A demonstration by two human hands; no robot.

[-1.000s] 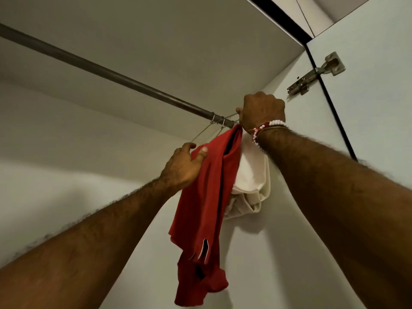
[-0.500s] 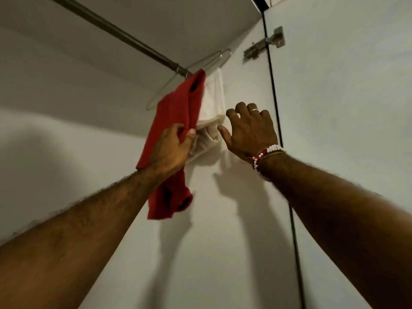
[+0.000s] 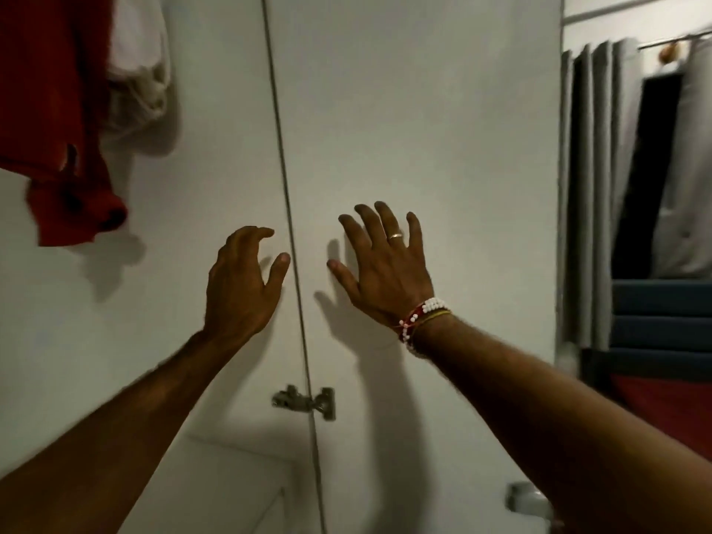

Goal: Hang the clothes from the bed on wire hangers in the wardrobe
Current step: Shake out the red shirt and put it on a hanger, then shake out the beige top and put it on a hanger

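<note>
A red garment (image 3: 54,121) hangs in the wardrobe at the top left, its hem drooping. A white garment (image 3: 138,63) hangs right behind it, against the side wall. The hangers and the rail are out of frame. My left hand (image 3: 240,287) hovers well below and to the right of the red garment, fingers curled apart, holding nothing. My right hand (image 3: 385,271), with a ring and a bead bracelet, is spread in front of the white wardrobe door (image 3: 424,129), holding nothing.
A metal hinge (image 3: 306,400) joins the wardrobe side wall and the open door. A door handle (image 3: 526,497) shows at the bottom right. Grey curtains (image 3: 595,186) and a dark blue headboard (image 3: 660,317) over something red lie beyond the door edge.
My left hand let go of the red garment and both hands dropped away from the clothes. The view swung down and right, so the rail left the frame.
</note>
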